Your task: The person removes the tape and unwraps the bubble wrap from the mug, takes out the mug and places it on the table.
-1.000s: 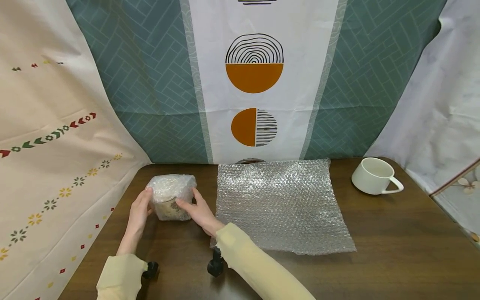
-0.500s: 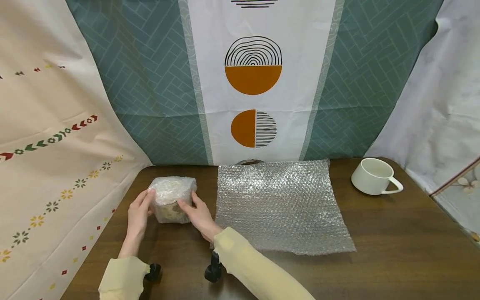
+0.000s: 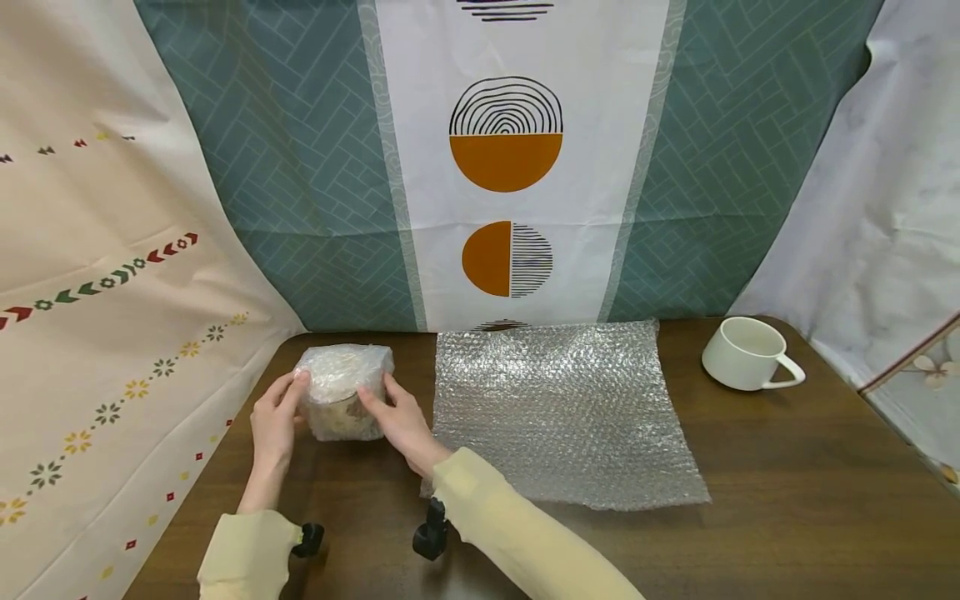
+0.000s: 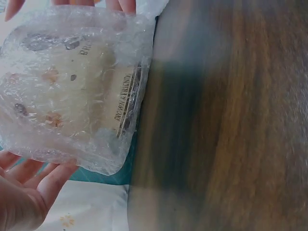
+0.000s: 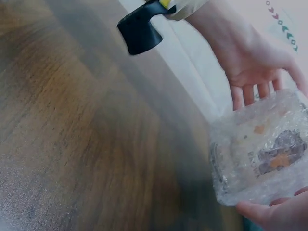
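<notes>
Your high head view facing forward and down over the table [image 3: 757, 517], your wrist views close-up, tipped sideways, sharing the bubble-wrapped package [image 4: 86, 96], the right one facing your left hand [image 5: 257, 65]

The sleeves [image 3: 517, 529] are pale yellow — the wrist cameras [image 5: 139, 33] black.

Bubble-wrapped printed object [image 5: 260, 149] between two hands [image 5: 255, 62], black wrist device [image 5: 139, 32], wooden tabletop [image 5: 96, 144]
</notes>
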Available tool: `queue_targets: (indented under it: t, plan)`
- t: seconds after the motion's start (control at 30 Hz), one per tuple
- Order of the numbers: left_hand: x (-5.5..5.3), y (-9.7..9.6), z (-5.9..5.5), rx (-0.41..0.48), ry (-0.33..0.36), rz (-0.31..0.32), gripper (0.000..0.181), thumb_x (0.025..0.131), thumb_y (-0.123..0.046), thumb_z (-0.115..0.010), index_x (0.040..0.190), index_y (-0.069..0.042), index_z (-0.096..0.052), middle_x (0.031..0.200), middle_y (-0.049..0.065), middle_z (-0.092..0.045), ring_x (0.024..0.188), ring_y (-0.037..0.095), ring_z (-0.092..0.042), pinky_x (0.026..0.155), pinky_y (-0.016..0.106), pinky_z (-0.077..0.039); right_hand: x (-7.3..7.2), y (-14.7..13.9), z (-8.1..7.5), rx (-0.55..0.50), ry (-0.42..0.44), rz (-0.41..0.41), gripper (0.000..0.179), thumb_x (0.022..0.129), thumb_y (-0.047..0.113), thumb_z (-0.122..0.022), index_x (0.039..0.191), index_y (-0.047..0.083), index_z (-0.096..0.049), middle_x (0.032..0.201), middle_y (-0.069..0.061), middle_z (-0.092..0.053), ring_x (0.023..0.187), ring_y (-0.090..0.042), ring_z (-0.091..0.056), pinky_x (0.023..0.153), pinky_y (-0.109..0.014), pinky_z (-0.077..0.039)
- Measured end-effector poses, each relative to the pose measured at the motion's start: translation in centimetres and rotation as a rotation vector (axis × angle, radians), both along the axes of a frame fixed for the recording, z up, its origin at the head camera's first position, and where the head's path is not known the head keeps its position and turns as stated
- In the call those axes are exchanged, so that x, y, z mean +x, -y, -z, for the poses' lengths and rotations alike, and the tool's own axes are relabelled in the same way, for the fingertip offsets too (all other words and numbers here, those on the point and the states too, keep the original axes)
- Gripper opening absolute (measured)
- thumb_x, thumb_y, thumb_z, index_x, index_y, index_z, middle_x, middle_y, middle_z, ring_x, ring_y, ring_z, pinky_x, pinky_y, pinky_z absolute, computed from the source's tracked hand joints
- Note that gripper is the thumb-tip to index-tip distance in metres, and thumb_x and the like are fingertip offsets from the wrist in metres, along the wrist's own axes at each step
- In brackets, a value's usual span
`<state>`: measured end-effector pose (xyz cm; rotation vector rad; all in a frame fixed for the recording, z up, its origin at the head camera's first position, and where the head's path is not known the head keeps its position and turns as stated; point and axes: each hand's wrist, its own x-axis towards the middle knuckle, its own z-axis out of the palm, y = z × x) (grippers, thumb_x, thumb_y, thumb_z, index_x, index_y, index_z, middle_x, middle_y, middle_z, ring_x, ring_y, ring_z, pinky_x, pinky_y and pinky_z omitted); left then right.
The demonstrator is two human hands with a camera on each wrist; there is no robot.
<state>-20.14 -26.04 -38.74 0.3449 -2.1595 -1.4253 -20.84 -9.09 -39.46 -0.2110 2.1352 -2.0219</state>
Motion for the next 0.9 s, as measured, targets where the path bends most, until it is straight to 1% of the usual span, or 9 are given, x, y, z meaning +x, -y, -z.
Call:
queue_targets:
  t: [0.13,0.3,0.5,0.57,0.67,0.77,0.9]
  plan:
    - [-0.1,-0.5,-0.1,0.02,-0.008,0.014,0.039,0.087,-0.039,-0.058,0.103,-0.005,-0.063,0.082,-0.016,-0.058,0.073,0.008,-0.051,0.053,0.023,-0.048,0.0,-0.7,-0.5,-0.009,0.01,-0.007,0.07,0.087,0.048,-0.054,0.141,0.01,-0.031,0.14,-0.005,-0.033,0.127,-0.021,-0.026,0.098,-0.041,-0.028]
    - [0.0,-1.4,-0.7,0.058,-0.042,0.055,0.034,0.086,-0.036,-0.061,0.097,-0.004,-0.063,0.077,-0.019,-0.059,0.07,0.007,-0.053,0.05,0.021,-0.048,-0.1,-2.0,-1.2,-0.02,-0.015,-0.03,0.068,0.088,0.045,-0.053,0.14,0.007,-0.03,0.139,-0.01,-0.034,0.127,-0.024,-0.027,0.097,-0.042,-0.03]
    - [0.2,-2.4,-1.5,0.065,-0.053,0.099,0.034,0.086,-0.034,-0.062,0.098,-0.003,-0.062,0.079,-0.016,-0.061,0.073,0.006,-0.054,0.052,0.026,-0.051,-0.3,-3.7,-2.1,0.012,-0.024,-0.076,0.068,0.089,0.047,-0.051,0.142,0.01,-0.029,0.14,-0.008,-0.033,0.126,-0.025,-0.029,0.096,-0.045,-0.03]
    - [0.2,-2.8,-1.7,0.063,-0.05,0.112,0.035,0.086,-0.035,-0.062,0.099,-0.002,-0.061,0.08,-0.015,-0.061,0.074,0.006,-0.054,0.053,0.027,-0.051,-0.4,-4.2,-2.4,0.007,-0.03,-0.095,0.068,0.09,0.046,-0.05,0.142,0.01,-0.027,0.14,-0.009,-0.032,0.126,-0.025,-0.029,0.096,-0.045,-0.03]
    - [0.2,-3.4,-1.9,0.068,-0.047,0.135,0.035,0.085,-0.034,-0.062,0.099,-0.002,-0.061,0.082,-0.013,-0.061,0.077,0.007,-0.055,0.054,0.028,-0.051,-0.5,-5.0,-2.6,-0.004,-0.037,-0.113,0.066,0.091,0.044,-0.049,0.142,0.009,-0.026,0.14,-0.012,-0.032,0.124,-0.026,-0.032,0.094,-0.045,-0.033]
    - [0.3,-4.0,-2.2,0.066,-0.045,0.153,0.034,0.085,-0.034,-0.063,0.098,-0.002,-0.061,0.083,-0.012,-0.061,0.08,0.007,-0.054,0.054,0.028,-0.051,-0.5,-5.9,-3.0,-0.016,-0.028,-0.134,0.066,0.091,0.043,-0.05,0.142,0.009,-0.026,0.14,-0.012,-0.031,0.122,-0.027,-0.035,0.093,-0.046,-0.035]
    - [0.4,-4.8,-2.7,0.051,-0.054,0.17,0.034,0.085,-0.034,-0.063,0.097,-0.003,-0.061,0.085,-0.006,-0.062,0.081,0.008,-0.054,0.053,0.027,-0.051,-0.7,-7.0,-3.3,-0.02,-0.015,-0.153,0.065,0.091,0.042,-0.05,0.143,0.011,-0.025,0.141,-0.011,-0.03,0.123,-0.026,-0.034,0.093,-0.045,-0.035]
